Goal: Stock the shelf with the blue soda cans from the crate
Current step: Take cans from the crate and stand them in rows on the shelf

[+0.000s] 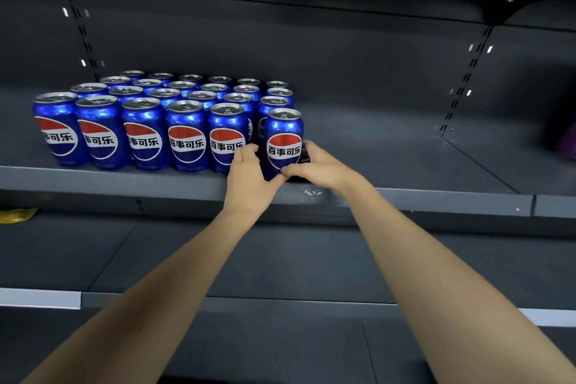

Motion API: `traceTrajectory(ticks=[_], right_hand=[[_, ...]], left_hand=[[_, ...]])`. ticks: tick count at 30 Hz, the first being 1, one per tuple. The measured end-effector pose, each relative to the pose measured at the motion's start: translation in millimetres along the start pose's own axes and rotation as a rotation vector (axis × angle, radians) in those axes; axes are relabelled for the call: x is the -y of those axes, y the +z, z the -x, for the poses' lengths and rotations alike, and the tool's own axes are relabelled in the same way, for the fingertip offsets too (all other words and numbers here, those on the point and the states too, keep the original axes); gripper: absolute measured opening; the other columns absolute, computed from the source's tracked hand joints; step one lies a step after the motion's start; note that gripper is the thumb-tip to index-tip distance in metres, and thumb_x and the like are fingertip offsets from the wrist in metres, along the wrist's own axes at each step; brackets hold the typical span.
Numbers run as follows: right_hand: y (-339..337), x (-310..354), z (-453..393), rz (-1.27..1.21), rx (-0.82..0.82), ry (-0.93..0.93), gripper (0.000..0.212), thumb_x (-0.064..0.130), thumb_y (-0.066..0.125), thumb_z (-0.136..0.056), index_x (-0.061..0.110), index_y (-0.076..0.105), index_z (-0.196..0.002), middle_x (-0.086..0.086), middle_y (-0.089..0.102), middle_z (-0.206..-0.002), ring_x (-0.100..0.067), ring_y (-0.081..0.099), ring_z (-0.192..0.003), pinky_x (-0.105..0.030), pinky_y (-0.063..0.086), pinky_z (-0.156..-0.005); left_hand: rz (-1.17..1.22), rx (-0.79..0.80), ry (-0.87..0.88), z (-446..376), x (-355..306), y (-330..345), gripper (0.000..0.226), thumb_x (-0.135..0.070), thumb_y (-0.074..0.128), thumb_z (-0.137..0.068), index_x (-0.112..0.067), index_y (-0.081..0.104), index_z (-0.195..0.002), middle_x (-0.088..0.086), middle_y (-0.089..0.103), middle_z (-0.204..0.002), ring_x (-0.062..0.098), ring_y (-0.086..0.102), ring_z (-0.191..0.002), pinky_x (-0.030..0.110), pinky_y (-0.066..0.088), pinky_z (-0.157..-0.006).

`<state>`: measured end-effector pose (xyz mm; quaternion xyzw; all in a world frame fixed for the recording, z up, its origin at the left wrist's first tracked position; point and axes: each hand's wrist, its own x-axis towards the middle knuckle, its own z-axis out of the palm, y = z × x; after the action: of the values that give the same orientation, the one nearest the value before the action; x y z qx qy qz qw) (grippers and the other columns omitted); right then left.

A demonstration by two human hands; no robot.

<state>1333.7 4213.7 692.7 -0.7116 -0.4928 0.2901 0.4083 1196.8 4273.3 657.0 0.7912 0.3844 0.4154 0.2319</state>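
At centre frame, on the dark grey metal shelf [405, 193], the left hand [246, 179] and right hand [318, 167] grip an upright blue aluminium soda can [284, 137] from either side, equally near it. It stands just right of the stocked blue cans [143, 131], ready to slide into line.

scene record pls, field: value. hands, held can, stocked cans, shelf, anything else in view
left hand: grips held can from its left side
right hand: grips the same can from its right side
held can: blue, upright, logo facing camera, at the shelf's front edge, right end of the front row
stocked cans: blue, upright, several rows deep, on the shelf's left part
shelf: dark grey, bare to the right of the cans
crate: not in view
other: yellow item on lower shelf, far left
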Motion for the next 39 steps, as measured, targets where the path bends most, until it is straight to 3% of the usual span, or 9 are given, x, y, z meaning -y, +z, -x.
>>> traceTrajectory(ticks=[4,9,13,16,19,25,30,35,39], right_hand=[[4,0,-1,0.068,-0.038,-0.039,0.069,0.029,0.076,-0.079,0.016,0.040,-0.138,0.005,0.057,-0.128,-0.009,0.053,-0.111,-0.023,0.041,-0.090],[18,4,-7,0.105,-0.149,-0.073,0.072,0.031,0.080,-0.075,0.012,0.043,-0.134,0.001,0.058,-0.127,-0.014,0.056,-0.113,-0.023,0.044,-0.089],[30,6,-8,0.128,-0.228,-0.087,0.076,0.034,0.082,-0.072,0.010,0.040,-0.131,-0.002,0.056,-0.129,-0.016,0.055,-0.115,-0.027,0.047,-0.093],[34,7,-7,0.174,-0.256,-0.081,0.076,0.037,0.081,-0.072,0.010,0.040,-0.130,-0.002,0.056,-0.129,-0.017,0.055,-0.116,-0.032,0.047,-0.096],[39,9,-8,0.227,-0.278,-0.055,0.077,0.042,0.080,-0.072,0.011,0.040,-0.130,-0.003,0.055,-0.130,-0.019,0.054,-0.117,-0.039,0.047,-0.098],[49,20,-10,0.288,-0.284,0.006,0.073,0.045,0.078,-0.073,0.012,0.041,-0.126,-0.003,0.055,-0.130,-0.021,0.053,-0.118,-0.043,0.045,-0.098],[49,29,-7,0.356,-0.281,0.101,0.078,0.049,0.075,-0.074,0.013,0.037,-0.132,-0.004,0.052,-0.135,-0.024,0.051,-0.123,-0.042,0.043,-0.102],[74,33,13,0.561,-0.541,0.134,0.112,0.060,0.070,-0.073,0.010,0.007,-0.151,-0.011,0.026,-0.152,-0.030,0.026,-0.139,-0.043,0.023,-0.111],[115,21,43,0.501,-0.750,0.059,0.096,0.056,0.063,-0.082,0.008,0.015,-0.150,-0.009,0.023,-0.154,-0.026,0.022,-0.140,-0.040,0.022,-0.111]], left_hand=[[0.035,-0.041,0.011,2,7,-5,0.065,-0.024,0.077,-0.076,-0.003,0.045,-0.129,0.009,0.051,-0.116,0.021,0.051,-0.105,0.033,0.044,-0.093],[0.018,-0.206,0.002,17,28,-11,0.039,-0.018,0.071,-0.081,-0.001,0.055,-0.113,0.010,0.057,-0.105,0.023,0.054,-0.099,0.043,0.043,-0.091],[0.078,-0.154,0.012,19,38,-18,0.030,-0.015,0.066,-0.086,-0.001,0.057,-0.110,0.009,0.058,-0.108,0.019,0.055,-0.102,0.029,0.042,-0.089],[0.099,-0.121,0.001,17,39,-23,0.027,-0.013,0.065,-0.087,-0.001,0.058,-0.110,0.008,0.059,-0.110,0.011,0.052,-0.098,0.017,0.037,-0.082],[0.096,-0.106,0.012,18,39,-25,0.027,-0.012,0.064,-0.087,-0.001,0.058,-0.111,0.008,0.059,-0.113,0.006,0.048,-0.097,0.014,0.035,-0.081],[0.117,-0.105,0.004,22,36,-30,0.029,-0.011,0.061,-0.088,-0.002,0.056,-0.115,0.009,0.059,-0.115,0.017,0.054,-0.107,0.017,0.038,-0.086],[0.094,-0.149,0.026,30,39,-44,0.030,-0.007,0.059,-0.087,0.001,0.055,-0.115,0.011,0.058,-0.112,0.020,0.054,-0.105,0.016,0.036,-0.086],[0.066,-0.128,-0.022,45,55,-63,0.029,-0.009,0.058,-0.088,-0.003,0.055,-0.116,0.008,0.058,-0.106,0.018,0.055,-0.095,0.023,0.043,-0.083],[0.039,-0.041,-0.100,68,77,-69,0.029,-0.010,0.056,-0.089,-0.005,0.055,-0.117,0.008,0.058,-0.107,0.021,0.057,-0.098,0.026,0.044,-0.082]])
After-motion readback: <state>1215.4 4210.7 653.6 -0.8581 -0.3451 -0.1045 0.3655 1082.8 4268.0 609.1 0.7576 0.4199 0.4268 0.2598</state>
